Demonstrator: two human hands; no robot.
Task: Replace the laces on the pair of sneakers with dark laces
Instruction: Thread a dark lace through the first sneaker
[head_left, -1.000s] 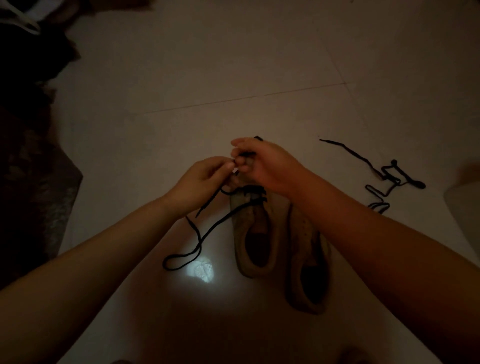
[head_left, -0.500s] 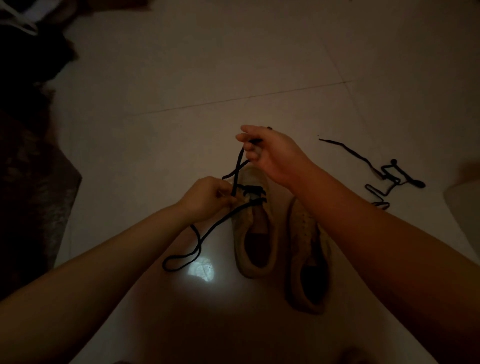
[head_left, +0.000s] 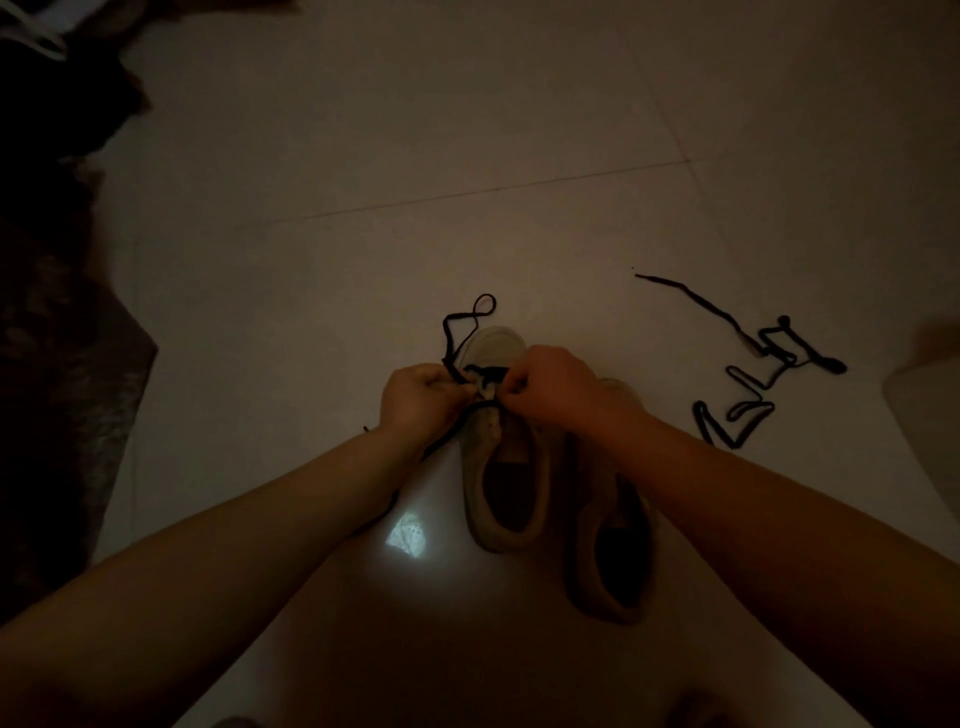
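Two pale sneakers sit side by side on a light tiled floor (head_left: 467, 130) in dim light, toes pointing far, heels near. The left sneaker (head_left: 506, 462) lies a little farther off than the right sneaker (head_left: 610, 525), and their sides touch or nearly touch.

Both hands meet over the front eyelets of the left sneaker. The left hand (head_left: 418, 397) has its fingers curled tight and grips the dark lace (head_left: 457, 332) at the shoe's left edge. The right hand (head_left: 553, 387) is also curled, its fingertips pinching at the lace crossing on the shoe's tongue; the exact strand it holds is hard to make out in the gloom. The hands are just beside each other, almost touching.

The dark lace already runs across the lowest eyelets near the toe. One free end rises from the left hand, bends and finishes in a small loop on the floor just beyond the toe of the left sneaker. Another stretch trails from under the left hand toward the near left, along the left forearm, and disappears beneath it.

A second dark lace (head_left: 763, 374) lies loose on the floor well to the right of the sneakers, tangled in several bends, one end stretching far and left.

A bright patch of reflected light (head_left: 405, 538) shines on the floor just left of the left sneaker's heel. A dark heap of blurred things (head_left: 57, 312) fills the left edge, and a pale object (head_left: 930, 431) shows at the right edge
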